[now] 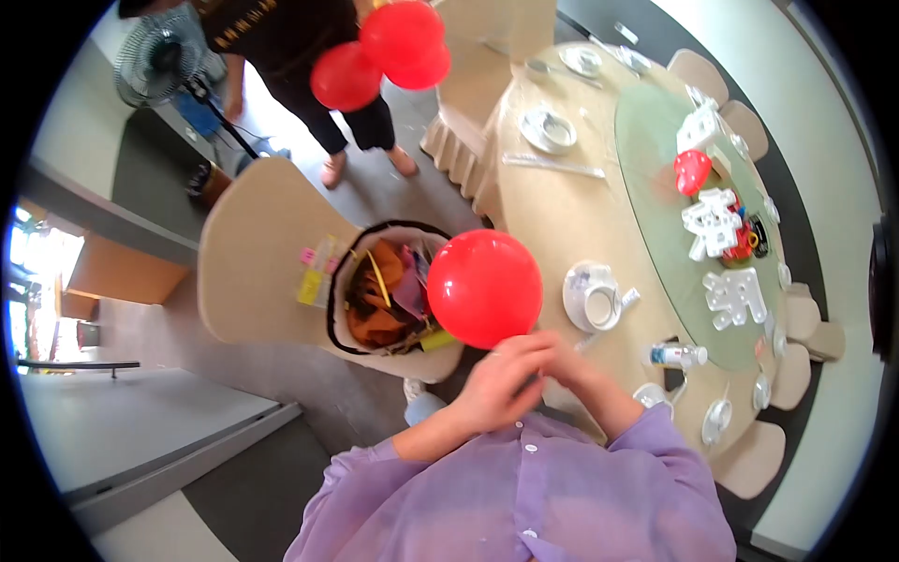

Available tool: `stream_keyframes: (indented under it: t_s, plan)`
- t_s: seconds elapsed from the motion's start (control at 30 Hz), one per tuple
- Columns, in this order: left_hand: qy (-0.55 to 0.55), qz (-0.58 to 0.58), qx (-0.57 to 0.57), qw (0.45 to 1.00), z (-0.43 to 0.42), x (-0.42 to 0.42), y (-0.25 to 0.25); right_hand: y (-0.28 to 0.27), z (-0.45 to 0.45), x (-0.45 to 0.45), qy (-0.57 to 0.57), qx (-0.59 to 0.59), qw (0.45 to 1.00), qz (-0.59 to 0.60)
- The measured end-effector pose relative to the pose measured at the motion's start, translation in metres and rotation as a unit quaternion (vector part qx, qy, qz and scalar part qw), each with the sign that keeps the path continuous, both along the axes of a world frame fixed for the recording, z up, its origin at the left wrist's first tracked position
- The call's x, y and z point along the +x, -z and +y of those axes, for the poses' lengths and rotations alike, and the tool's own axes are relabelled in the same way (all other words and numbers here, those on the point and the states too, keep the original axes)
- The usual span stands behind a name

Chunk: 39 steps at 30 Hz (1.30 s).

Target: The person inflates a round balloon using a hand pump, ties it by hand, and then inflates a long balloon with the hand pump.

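Note:
A round, blown-up red balloon [485, 288] stands just beyond my two hands, its lower end at my fingers. My left hand [498, 382] is closed, its fingers curled in at the base of the balloon. Close against it, partly covered by the left fingers, is my right hand [565, 363], also closed at the same spot. The balloon's neck is hidden by the fingers. Just behind the balloon, an open bag [339, 309] with a dark rim holds orange, purple and yellow items on a chair [267, 248].
A round table [534, 206] with a green turntable [646, 215] bears dishes, a water bottle [676, 355] and white letter-shaped pieces [714, 222]. Another person [290, 47] stands ahead near several red balloons [403, 37]. A fan [159, 61] stands at the upper left.

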<state>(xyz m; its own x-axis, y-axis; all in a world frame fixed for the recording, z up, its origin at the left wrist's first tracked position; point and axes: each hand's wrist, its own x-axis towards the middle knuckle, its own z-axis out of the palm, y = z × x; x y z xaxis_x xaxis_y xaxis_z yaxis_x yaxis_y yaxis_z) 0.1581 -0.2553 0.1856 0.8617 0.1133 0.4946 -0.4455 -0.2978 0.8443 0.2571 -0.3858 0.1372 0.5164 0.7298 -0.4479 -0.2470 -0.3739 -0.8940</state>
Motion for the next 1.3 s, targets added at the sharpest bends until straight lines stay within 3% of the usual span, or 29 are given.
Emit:
stream_keyframes:
  t_s: [0.07,0.13,0.2,0.23,0.27,0.33,0.37,0.4,0.43,0.47,0.5,0.53,0.57,0.63,0.67,0.73,0.87,0.9,0.97,1.0,1.03,1.07,1.1,1.13,1.3]
  plan:
    - [0.021,-0.016,0.079,0.997,0.002,0.014,-0.019,-0.019,0.008,-0.006,-0.033,0.019,0.999,-0.015]
    - [0.119,0.193,0.187,0.956,0.004,0.029,-0.014,-0.042,0.010,-0.011,-0.078,0.017,0.996,-0.032]
    - [0.155,0.217,0.212,0.940,0.013,0.026,-0.022,-0.054,0.007,-0.015,-0.114,0.010,0.993,-0.043]
    - [0.179,0.283,0.168,0.927,0.014,0.023,-0.024,-0.059,-0.001,-0.012,-0.144,-0.060,0.986,-0.058]
    - [0.203,0.349,0.122,0.907,0.014,0.020,-0.025,-0.066,-0.006,-0.013,-0.131,-0.055,0.988,-0.062]
    - [0.221,0.319,0.114,0.915,0.014,0.016,-0.038,-0.097,-0.014,-0.019,-0.215,-0.105,0.945,-0.221]
    - [0.240,0.321,0.085,0.912,0.015,0.015,-0.047,-0.103,-0.018,-0.017,-0.206,-0.102,0.947,-0.222]
    - [0.257,0.323,0.052,0.909,0.015,0.014,-0.055,-0.108,-0.025,-0.012,-0.242,-0.046,0.880,-0.407]
    - [0.261,0.326,0.053,0.907,0.015,0.014,-0.062,-0.114,-0.029,-0.009,-0.270,0.010,0.775,-0.572]
    - [0.292,0.332,0.075,0.894,0.017,0.016,-0.069,-0.122,-0.032,-0.008,-0.268,0.010,0.779,-0.567]
    - [0.323,0.336,0.096,0.880,0.020,0.018,-0.076,-0.132,-0.034,-0.006,-0.295,0.020,0.697,-0.653]
    - [0.283,0.317,0.105,0.899,0.020,0.017,-0.081,-0.140,-0.036,-0.004,-0.320,0.030,0.607,-0.727]
    - [0.269,0.331,0.082,0.901,0.025,0.018,-0.080,-0.146,-0.037,-0.001,-0.323,0.029,0.615,-0.719]
    - [0.261,0.356,0.036,0.896,0.031,0.016,-0.081,-0.149,-0.039,0.003,-0.235,0.093,0.534,-0.807]
    - [0.267,0.360,0.018,0.894,0.031,0.016,-0.086,-0.146,-0.038,0.004,-0.237,0.091,0.545,-0.799]
    - [0.255,0.359,0.007,0.898,0.029,0.019,-0.085,-0.140,-0.034,0.006,-0.185,0.146,0.466,-0.853]
    - [0.180,0.370,-0.081,0.908,0.025,0.013,-0.075,-0.127,-0.029,0.007,-0.143,0.166,0.523,-0.824]
    - [0.136,0.363,-0.102,0.916,0.025,0.011,-0.072,-0.119,-0.029,0.006,-0.054,0.177,0.592,-0.785]
    - [0.096,0.357,-0.051,0.928,0.029,0.008,-0.072,-0.113,-0.031,0.009,0.032,0.189,0.651,-0.734]
    - [0.061,0.352,0.001,0.934,0.029,0.006,-0.072,-0.114,-0.034,0.010,0.073,0.126,0.888,-0.436]
    - [0.060,0.356,0.002,0.933,0.028,0.004,-0.068,-0.114,-0.036,0.009,0.105,0.042,0.991,-0.070]
    - [0.030,0.222,0.130,0.966,0.025,0.004,-0.061,-0.114,-0.032,0.007,0.108,0.044,0.991,-0.068]
    - [0.000,0.076,0.254,0.964,0.021,0.006,-0.061,-0.115,-0.023,0.006,0.056,-0.011,0.998,0.036]
    - [-0.006,0.056,0.301,0.952,0.017,0.004,-0.067,-0.117,-0.016,0.005,0.002,-0.065,0.988,0.138]
    - [-0.038,0.022,0.471,0.881,0.012,0.001,-0.064,-0.113,-0.006,-0.004,-0.059,-0.061,0.983,0.165]
